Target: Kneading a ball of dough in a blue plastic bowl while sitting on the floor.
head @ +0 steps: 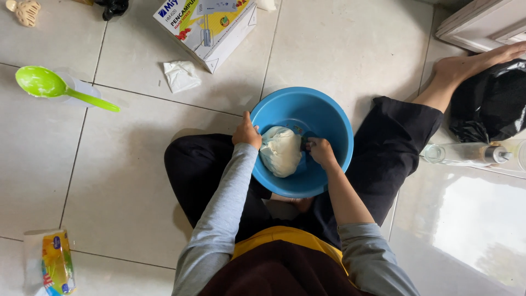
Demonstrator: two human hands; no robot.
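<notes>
I sit cross-legged on a tiled floor with a blue plastic bowl point(329, 118) between my knees. A pale lump of dough point(280, 151) lies inside it. My left hand point(246, 133) grips the bowl's left rim. My right hand point(320, 152) is inside the bowl, fingers curled against the right side of the dough.
A green plastic ladle point(46, 85) rests over a clear cup at left. A mixer's cardboard box point(211, 27) and a crumpled tissue point(182, 75) lie ahead. A clear bottle point(466, 154) and black bag point(490, 101) sit at right; a yellow packet point(57, 266) lower left.
</notes>
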